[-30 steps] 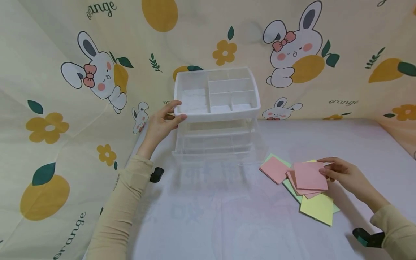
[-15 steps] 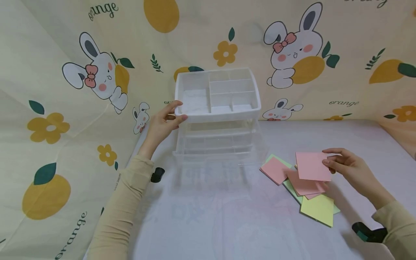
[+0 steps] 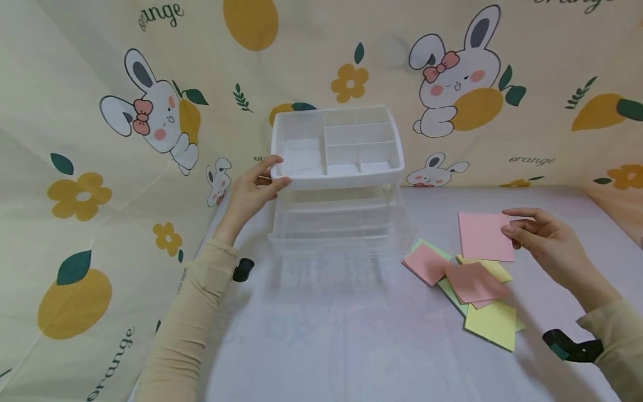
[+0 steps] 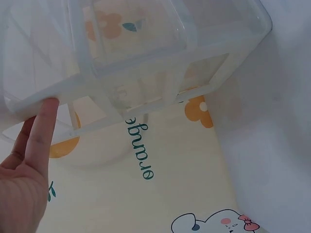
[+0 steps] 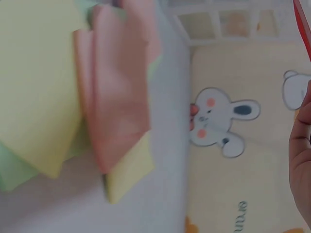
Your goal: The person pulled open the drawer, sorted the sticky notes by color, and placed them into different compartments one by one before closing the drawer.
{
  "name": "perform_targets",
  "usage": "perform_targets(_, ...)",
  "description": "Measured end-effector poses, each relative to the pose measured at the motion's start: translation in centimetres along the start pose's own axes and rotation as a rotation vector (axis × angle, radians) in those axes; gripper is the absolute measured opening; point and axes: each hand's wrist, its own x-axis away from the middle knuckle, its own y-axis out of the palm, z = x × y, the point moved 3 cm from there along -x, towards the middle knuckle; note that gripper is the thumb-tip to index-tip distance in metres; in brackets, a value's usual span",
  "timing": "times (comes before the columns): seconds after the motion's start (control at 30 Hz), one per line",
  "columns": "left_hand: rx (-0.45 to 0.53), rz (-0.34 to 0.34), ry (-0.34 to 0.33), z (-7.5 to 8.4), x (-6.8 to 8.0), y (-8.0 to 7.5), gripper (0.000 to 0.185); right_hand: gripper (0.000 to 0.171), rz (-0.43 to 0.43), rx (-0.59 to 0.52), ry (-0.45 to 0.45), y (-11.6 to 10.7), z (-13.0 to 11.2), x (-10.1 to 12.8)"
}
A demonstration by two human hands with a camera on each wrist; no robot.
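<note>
A white plastic drawer organizer point(image 3: 346, 180) with a divided top tray and clear drawers stands at the back of the table. My left hand point(image 3: 251, 192) grips its front left corner, thumb on the front and fingers along the side; in the left wrist view, fingers point(image 4: 44, 131) lie against its edge. My right hand point(image 3: 557, 245) pinches a pink sticky note pad point(image 3: 482, 237) by its right edge, held above the pile. Beneath it lie overlapping pink notes point(image 3: 474, 282), yellow notes point(image 3: 492, 326) and green notes point(image 3: 449, 295). In the right wrist view, the held pad point(image 5: 302, 24) shows edge-on.
A pale cloth covers the table point(image 3: 321, 346). Behind and to the left hangs a cream curtain point(image 3: 296, 67) printed with rabbits and oranges. Black wrist straps, one at the left wrist point(image 3: 243, 270) and one at the right point(image 3: 572, 347), show by the sleeves. A lower clear drawer point(image 3: 341, 245) juts forward.
My right hand has lifted the pink sticky note pad off the pile, up and away toward the back, uncovering pink and yellow notes beneath. The left hand stays on the organizer.
</note>
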Motion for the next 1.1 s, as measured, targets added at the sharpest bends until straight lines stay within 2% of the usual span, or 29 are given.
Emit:
perform_targets(0.2, -0.014, -0.015, -0.012, 0.0, 0.0, -0.1, 0.05, 0.034, 0.015, -0.013, 0.004, 1.4, -1.9, -0.9)
perform_targets(0.43, -0.031, -0.062, -0.029, 0.3, -0.2, -0.1, 0.057, 0.035, 0.017, -0.111, 0.023, 3.6, -2.9, -2.3)
perform_targets(0.67, -0.027, -0.12, -0.046, 0.3, -0.4, -0.4, 0.069, 0.034, -0.057, -0.218, -0.049, 6.0, -4.3, -4.2)
perform_targets(0.83, -0.023, -0.163, -0.077, 0.2, -0.4, -0.6, 0.074, 0.031, -0.095, -0.239, -0.095, 8.2, -5.5, -5.6)
perform_targets(1.1, 0.021, -0.158, -0.129, 0.1, -0.6, -0.7, 0.072, 0.027, -0.188, -0.268, -0.168, 11.7, -7.1, -7.5)
